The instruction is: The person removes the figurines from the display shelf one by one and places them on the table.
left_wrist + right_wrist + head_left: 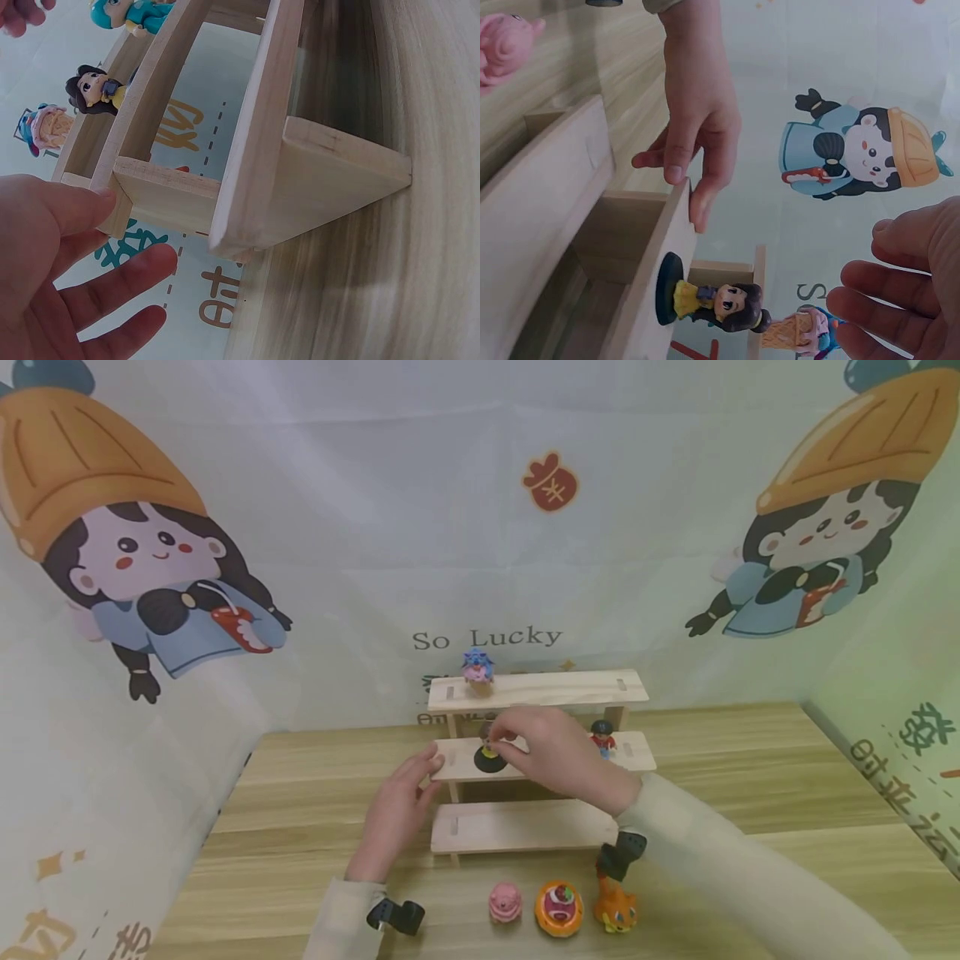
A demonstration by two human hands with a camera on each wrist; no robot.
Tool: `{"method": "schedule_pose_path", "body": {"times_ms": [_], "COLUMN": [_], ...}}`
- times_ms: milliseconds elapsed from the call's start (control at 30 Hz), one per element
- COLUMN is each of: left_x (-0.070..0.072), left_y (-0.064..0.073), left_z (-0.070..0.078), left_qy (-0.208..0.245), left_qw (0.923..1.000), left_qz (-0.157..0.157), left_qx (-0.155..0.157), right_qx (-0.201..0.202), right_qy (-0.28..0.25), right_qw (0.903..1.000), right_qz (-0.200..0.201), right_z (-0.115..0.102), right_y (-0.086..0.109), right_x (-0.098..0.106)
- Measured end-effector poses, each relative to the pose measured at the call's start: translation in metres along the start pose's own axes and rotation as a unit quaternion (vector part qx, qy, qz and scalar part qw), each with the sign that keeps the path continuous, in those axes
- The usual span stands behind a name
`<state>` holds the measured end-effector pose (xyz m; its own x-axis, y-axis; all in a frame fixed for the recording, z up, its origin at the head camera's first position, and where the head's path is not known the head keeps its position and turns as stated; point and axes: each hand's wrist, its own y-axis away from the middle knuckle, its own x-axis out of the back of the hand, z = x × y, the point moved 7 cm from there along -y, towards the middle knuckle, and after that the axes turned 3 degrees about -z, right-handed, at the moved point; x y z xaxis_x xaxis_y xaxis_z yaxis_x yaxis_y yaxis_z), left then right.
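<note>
A dark-haired figurine in a yellow dress (718, 300) stands on a round black base on the middle board of a three-tier wooden shelf (457, 835). My right hand (558, 752) is just beside it; the right wrist view shows these fingers loosely bent and apart from the figurine. My left hand (401, 806) pinches the left end of the middle board between thumb and fingers, with the remaining fingers spread in the left wrist view. Further along stands a figurine in teal (139, 13), hidden behind my right hand in the head view.
An ice cream cone toy (478, 672) stands on the top board, and a figurine in red with a black hat (602, 737) at the middle board's right. In front lie a pink toy (506, 903), a round orange toy (558, 928) and an orange animal toy (617, 908). A printed cloth hangs behind.
</note>
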<state>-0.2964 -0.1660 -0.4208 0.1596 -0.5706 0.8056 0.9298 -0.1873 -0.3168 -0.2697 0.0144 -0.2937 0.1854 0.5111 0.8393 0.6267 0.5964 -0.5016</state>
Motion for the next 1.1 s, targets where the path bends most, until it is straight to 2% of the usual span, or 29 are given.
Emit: {"method": "schedule_pose_path", "body": {"times_ms": [133,367,633,767,1100], "left_x": [0.000,0.002,0.003,0.003,0.001], "left_y": [0.001,0.002,0.002,0.002,0.002], "left_z": [0.001,0.000,0.002,0.002,0.000], "left_qy": [0.002,0.004,0.004,0.010,0.008], "left_qw": [1.0000,0.9999,1.0000,0.9999,0.9999], "left_qz": [0.004,-0.006,0.003,0.001,-0.001], "left_qx": [-0.005,0.008,-0.005,0.000,0.007], "right_qx": [-0.035,-0.051,-0.090,-0.106,-0.182], "right_qy": [-0.002,0.011,-0.006,-0.013,-0.028], "right_qw": [0.9992,0.9986,0.9959,0.9942,0.9817], "right_qz": [-0.021,0.001,0.000,-0.009,-0.050], "right_z": [0.007,0.020,0.037,0.044,0.060], "right_y": [-0.011,-0.027,-0.039,-0.046,-0.060], "right_x": [0.002,0.010,0.016,0.017,0.005]}}
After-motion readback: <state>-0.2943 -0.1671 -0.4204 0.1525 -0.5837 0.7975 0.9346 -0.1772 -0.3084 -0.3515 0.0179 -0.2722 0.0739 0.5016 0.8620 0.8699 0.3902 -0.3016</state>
